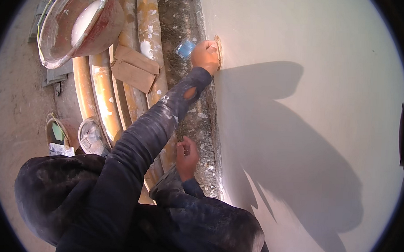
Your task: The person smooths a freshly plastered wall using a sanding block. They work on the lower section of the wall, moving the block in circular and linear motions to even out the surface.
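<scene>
A dusty, dark-clothed knee [229, 226] bulks nearest; the left hand [205, 58] grips a tan pad [218, 52] against the pale wall [278, 34] at its ground edge; the right hand [187, 158] curls loosely above gritty ground [202, 126], its grip unclear.

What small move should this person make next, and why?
Probably a short stroke of the left hand along the pale wall: it appears to hold a thin tan pad flat against that surface. The right hand sits apart from the wall, fingers curled, so the left seems best placed to move.
</scene>
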Motion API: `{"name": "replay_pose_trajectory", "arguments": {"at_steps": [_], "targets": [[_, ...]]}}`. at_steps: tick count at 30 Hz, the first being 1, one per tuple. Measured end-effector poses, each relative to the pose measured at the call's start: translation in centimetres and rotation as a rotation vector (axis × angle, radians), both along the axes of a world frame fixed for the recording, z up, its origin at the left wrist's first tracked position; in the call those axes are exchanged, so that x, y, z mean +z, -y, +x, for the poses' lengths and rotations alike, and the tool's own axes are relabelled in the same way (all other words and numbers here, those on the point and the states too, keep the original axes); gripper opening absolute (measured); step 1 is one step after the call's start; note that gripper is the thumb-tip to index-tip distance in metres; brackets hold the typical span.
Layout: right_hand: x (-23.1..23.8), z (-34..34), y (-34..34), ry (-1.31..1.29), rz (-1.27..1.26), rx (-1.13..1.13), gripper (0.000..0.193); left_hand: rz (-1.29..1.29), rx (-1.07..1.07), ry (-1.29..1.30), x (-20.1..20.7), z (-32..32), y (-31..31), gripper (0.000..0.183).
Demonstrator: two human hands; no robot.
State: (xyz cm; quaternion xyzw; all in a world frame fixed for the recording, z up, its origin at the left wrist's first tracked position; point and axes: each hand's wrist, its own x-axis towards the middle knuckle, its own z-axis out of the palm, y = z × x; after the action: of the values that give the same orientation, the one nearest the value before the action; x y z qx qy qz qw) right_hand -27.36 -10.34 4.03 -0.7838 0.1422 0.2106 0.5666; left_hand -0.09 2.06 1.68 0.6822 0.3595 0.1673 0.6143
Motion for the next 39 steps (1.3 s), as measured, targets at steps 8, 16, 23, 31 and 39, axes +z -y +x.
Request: {"name": "replay_pose_trajectory", "arguments": {"at_steps": [8,16,23,31,39], "targets": [[-1.0,0.4,-0.1,0.027,0.004,-0.005,0.03,0.059,-0.149,-0.128,-2.1,-3.5,2.7,0.02],[-0.1,0.4,-0.6,-0.044,0.013,-0.004,0.031,0.058,-0.084,-0.198,-1.7,-1.6,0.8,0.018],[-0.8,0.1,0.2,-0.007,0.009,-0.033,0.029,0.096,-0.059,-0.03,1.2,-0.2,0.8,0.017],[-0.4,0.1,0.0,0.018,-0.027,0.03,0.031,0.159,-0.168,-0.285,-3.2,-5.3,4.3,0.017],[-0.4,0.0,0.0,0.006,0.001,-0.014,0.031,-0.044,0.063,-0.158,2.2,1.7,0.3,0.019]]}}
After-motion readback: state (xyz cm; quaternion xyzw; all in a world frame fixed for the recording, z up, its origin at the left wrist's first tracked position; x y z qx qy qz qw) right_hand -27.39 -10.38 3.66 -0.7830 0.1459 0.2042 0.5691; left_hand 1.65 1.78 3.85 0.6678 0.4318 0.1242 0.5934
